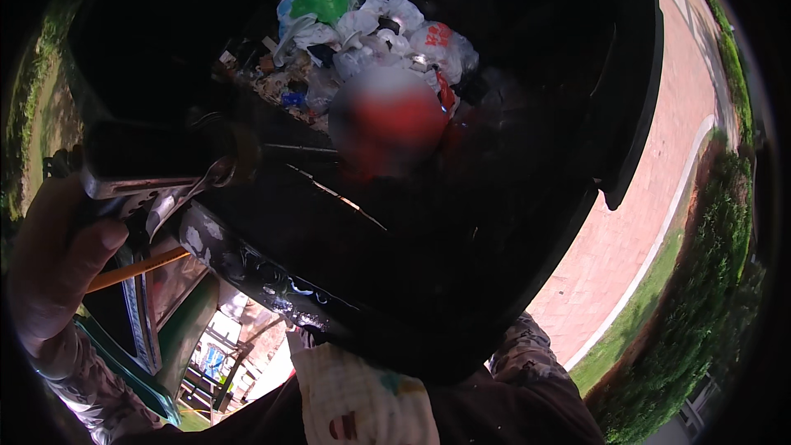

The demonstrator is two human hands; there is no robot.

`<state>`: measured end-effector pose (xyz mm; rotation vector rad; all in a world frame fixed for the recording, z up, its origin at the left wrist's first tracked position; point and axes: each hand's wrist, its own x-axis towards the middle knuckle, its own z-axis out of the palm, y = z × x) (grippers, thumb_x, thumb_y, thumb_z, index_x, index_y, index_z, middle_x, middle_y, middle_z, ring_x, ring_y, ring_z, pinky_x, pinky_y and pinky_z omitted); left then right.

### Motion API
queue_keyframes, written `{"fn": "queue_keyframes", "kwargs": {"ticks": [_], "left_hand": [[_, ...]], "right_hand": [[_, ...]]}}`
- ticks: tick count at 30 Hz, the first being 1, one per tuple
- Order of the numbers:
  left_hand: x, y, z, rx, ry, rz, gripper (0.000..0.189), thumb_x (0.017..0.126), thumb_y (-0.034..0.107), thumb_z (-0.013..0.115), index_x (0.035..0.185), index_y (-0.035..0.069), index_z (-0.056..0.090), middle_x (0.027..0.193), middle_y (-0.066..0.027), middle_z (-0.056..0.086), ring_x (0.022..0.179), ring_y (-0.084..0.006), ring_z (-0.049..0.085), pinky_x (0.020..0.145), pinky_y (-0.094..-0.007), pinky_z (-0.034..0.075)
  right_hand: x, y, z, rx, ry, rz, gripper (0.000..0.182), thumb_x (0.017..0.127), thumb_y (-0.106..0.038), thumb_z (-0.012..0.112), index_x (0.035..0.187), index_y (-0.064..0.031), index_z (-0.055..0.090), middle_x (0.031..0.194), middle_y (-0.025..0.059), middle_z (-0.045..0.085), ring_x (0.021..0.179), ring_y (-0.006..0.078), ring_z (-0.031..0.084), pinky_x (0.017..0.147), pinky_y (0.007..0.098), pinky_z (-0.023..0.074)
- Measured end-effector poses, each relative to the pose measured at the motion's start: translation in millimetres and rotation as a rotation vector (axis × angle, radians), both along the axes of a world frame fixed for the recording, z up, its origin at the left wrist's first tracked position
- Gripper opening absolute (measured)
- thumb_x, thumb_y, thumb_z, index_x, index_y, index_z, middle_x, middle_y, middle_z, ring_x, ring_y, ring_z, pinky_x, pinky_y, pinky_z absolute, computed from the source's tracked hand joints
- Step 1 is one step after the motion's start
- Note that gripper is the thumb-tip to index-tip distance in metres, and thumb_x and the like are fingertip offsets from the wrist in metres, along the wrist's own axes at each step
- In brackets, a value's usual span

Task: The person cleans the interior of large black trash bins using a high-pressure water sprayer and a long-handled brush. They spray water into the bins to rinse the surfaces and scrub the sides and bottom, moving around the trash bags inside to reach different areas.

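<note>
A big black shell, apparently the inside of a bin (pixel 469 259), fills most of the view. Deep in it lies a heap of rubbish: a green plastic bag (pixel 324 0), crumpled white plastic bags (pixel 371 31) and mixed scraps (pixel 284 83). A round patch over the heap is blurred. At the left, my left hand (pixel 49 259) grips a dark object with metal fittings (pixel 154 185), its kind unclear in the shadow. My thumb wraps its near side, close to the shell's worn rim (pixel 247 272). My right hand is out of view; only a camouflage sleeve (pixel 525 346) shows beyond the shell.
An orange cord or hose (pixel 136 269) runs from beside my left hand towards the rim. Green bins (pixel 185 327) stand below it. A pale cloth (pixel 364 395) hangs at my chest. Pink paving (pixel 618 241), a kerb and a hedge (pixel 686 296) lie to the right.
</note>
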<state>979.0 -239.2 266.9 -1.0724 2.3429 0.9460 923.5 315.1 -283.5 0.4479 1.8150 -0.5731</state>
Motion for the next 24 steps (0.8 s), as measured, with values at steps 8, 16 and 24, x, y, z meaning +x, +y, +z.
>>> {"fn": "queue_keyframes", "kwargs": {"ticks": [8,16,24], "left_hand": [[1.8,-31.3,8.3,-0.269,0.008,0.077,0.038,0.096,0.029,0.054,0.123,0.002,0.05,0.061,0.0054,0.041,0.048,-0.0002,0.034,0.042,-0.018,0.025],[-19.3,-84.7,-28.2,-0.77,0.089,-0.186,0.026,0.092,0.019,0.058,0.111,0.001,0.057,0.062,-0.0066,0.053,0.051,-0.0133,0.049,0.048,-0.0303,0.037],[-7.8,-112.5,-70.1,-1.116,0.016,-0.301,0.032,0.092,0.024,0.056,0.112,-0.001,0.051,0.081,-0.0203,0.063,0.075,-0.0356,0.062,0.063,-0.0447,0.047]], "right_hand": [[-1.2,13.7,7.8,0.009,-0.044,0.011,0.016,0.091,-0.02,0.055,0.103,-0.0099,0.053,0.06,0.002,0.047,0.042,0.0162,0.043,0.037,0.0332,0.0387],[-16.2,42.3,27.8,0.1,-0.098,-0.007,0.016,0.091,-0.02,0.055,0.103,-0.0098,0.054,0.06,0.0023,0.047,0.043,0.0164,0.044,0.038,0.0334,0.0392],[-30.1,27.0,30.2,0.069,-0.101,-0.002,0.016,0.091,-0.02,0.056,0.103,-0.0096,0.054,0.06,0.0026,0.048,0.043,0.0167,0.045,0.038,0.0335,0.0397]]}}
